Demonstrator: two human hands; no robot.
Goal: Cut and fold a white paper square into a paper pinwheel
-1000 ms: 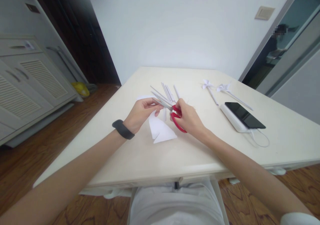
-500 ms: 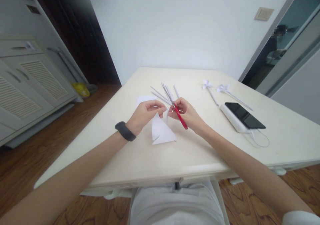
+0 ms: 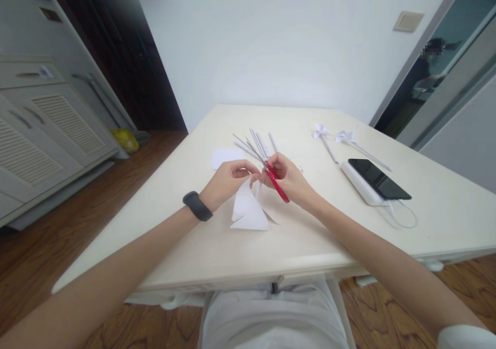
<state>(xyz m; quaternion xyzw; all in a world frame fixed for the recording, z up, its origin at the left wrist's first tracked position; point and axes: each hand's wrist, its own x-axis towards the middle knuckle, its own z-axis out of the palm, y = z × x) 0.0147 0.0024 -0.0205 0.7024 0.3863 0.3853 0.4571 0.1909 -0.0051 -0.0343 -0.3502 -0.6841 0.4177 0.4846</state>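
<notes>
My right hand grips red-handled scissors, whose blades point up and left toward my left hand. My left hand, with a black band on its wrist, pinches the top of a folded white paper that hangs down onto the cream table. The scissor blades meet the paper's upper edge between my two hands.
Several rolled white paper sticks lie just beyond my hands, and a small white sheet to their left. Two paper pinwheels lie at the far right. A black phone rests on a white power bank with a cable.
The scissors' handles have come together and turned edge-on. My left hand has shifted right and toward me, and the paper has swung lower on the table.
</notes>
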